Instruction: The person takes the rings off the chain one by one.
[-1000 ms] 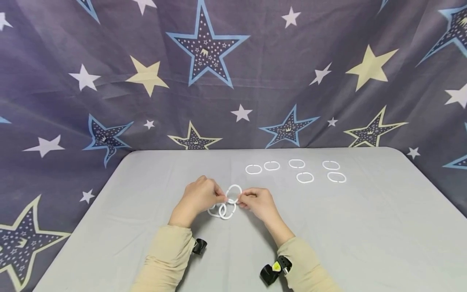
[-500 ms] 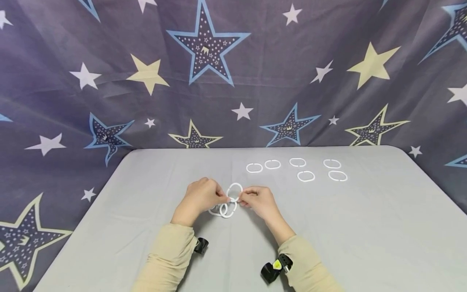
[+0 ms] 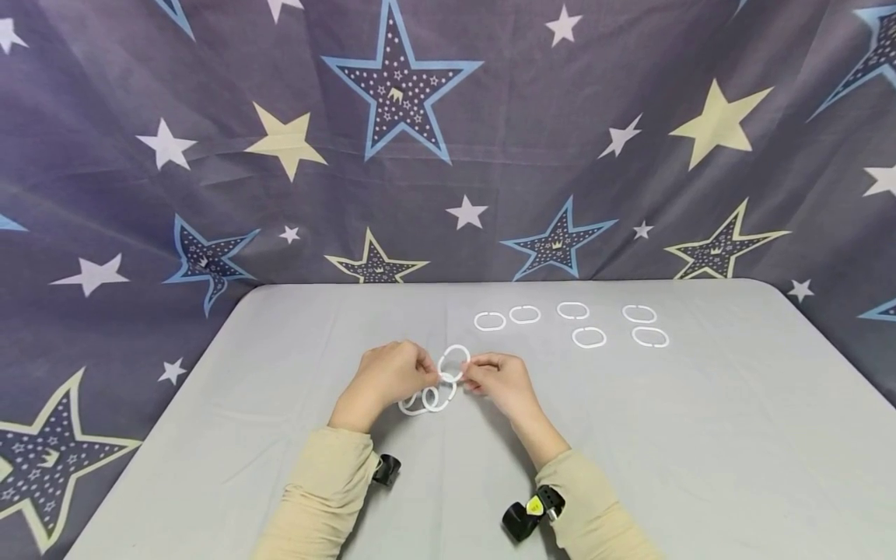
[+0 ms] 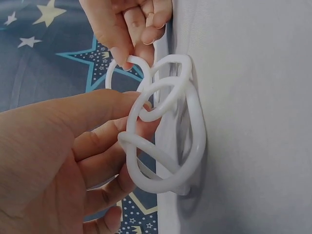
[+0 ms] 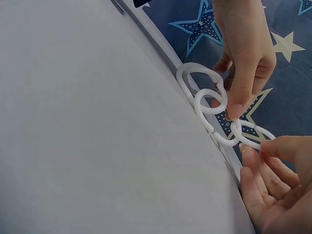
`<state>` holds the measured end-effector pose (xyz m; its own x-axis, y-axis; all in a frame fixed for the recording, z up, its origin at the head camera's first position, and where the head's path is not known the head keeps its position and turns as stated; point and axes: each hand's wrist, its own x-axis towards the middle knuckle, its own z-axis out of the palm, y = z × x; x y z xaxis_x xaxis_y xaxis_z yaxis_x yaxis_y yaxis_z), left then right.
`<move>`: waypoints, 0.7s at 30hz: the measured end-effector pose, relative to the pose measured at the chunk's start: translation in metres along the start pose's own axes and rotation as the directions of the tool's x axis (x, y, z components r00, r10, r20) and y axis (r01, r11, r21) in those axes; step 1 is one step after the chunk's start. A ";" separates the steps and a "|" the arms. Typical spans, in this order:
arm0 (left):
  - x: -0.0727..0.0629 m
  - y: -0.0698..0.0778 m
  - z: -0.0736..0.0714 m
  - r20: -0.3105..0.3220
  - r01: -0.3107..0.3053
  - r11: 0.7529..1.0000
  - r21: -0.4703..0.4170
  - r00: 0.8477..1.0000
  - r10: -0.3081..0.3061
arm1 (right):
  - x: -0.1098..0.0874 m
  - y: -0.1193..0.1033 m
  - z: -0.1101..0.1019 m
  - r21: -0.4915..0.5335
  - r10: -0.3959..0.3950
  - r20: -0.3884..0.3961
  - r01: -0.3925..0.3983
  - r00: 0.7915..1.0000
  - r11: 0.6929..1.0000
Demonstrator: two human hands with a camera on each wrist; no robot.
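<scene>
Over the middle of the grey table, my left hand point(image 3: 389, 377) and right hand point(image 3: 502, 385) face each other across a short chain of white plastic rings. Thumb and fingers of the right hand pinch the uppermost ring point(image 3: 457, 347), which is linked through a ring point(image 3: 435, 410) below it. My left hand pinches that second ring close to where the two cross. In the left wrist view, a larger ring point(image 4: 197, 131) hangs nearest the camera, looped with another ring point(image 4: 151, 151) partly hidden behind it. The right wrist view shows small gaps in the rings.
Several loose white rings, among them one at the front point(image 3: 589, 346) and one at the right point(image 3: 650, 346), lie flat toward the table's point(image 3: 735, 435) back right. A star-patterned cloth point(image 3: 525, 155) hangs behind the table. Black cameras point(image 3: 519, 521) are strapped at both wrists.
The uppermost ring has risen a little and shifted slightly right with my right fingers. Both hands keep their pinch. The loose rings have stayed put, while the head view has tilted slightly.
</scene>
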<state>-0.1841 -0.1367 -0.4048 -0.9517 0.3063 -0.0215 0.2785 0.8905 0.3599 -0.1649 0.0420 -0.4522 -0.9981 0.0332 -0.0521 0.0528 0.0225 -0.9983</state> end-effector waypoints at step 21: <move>-0.001 -0.007 -0.007 -0.021 -0.038 0.998 -0.041 0.999 0.037 | 0.000 -0.006 0.000 -0.001 -0.007 -0.041 0.007 0.999 1.000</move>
<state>-0.1864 -0.1453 -0.4004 -0.9432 0.3321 0.0109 0.3087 0.8635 0.3988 -0.1653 0.0423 -0.4466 -0.9963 0.0738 -0.0437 0.0455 0.0234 -0.9987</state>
